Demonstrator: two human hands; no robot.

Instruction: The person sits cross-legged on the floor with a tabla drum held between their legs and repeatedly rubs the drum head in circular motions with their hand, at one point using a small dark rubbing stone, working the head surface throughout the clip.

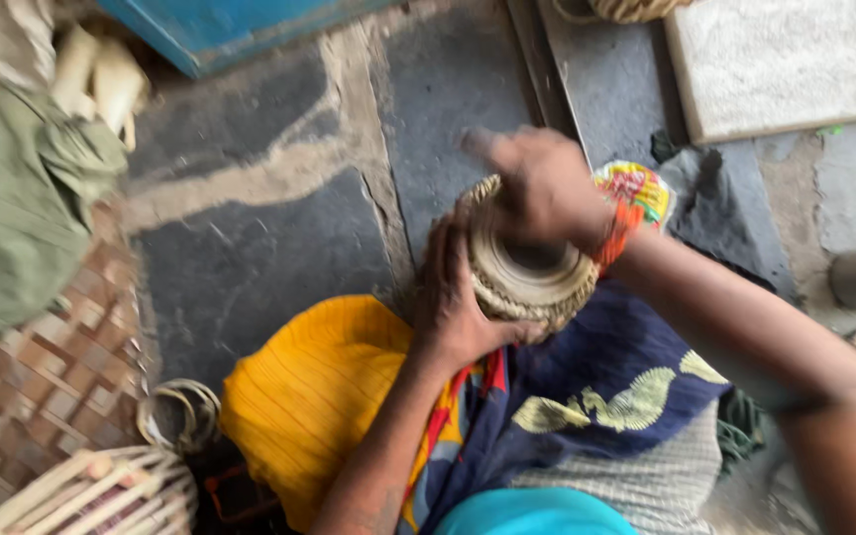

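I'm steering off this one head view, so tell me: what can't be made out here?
- Right hand: blurred; whether its fingers grip anything cannot be told.
- Basket: its top lies under the right hand, its near side behind the left hand.
- Wrapper: mostly behind the right wrist.
- Cane frame: cut off by the bottom edge.
- Coiled thing: cut off by the top edge.

left hand point(458, 297) fingers curled in a grip, right hand point(537, 188) pressing down, forearms converging

Orange bangle point(618, 230), yellow and navy patterned garment point(587, 396)
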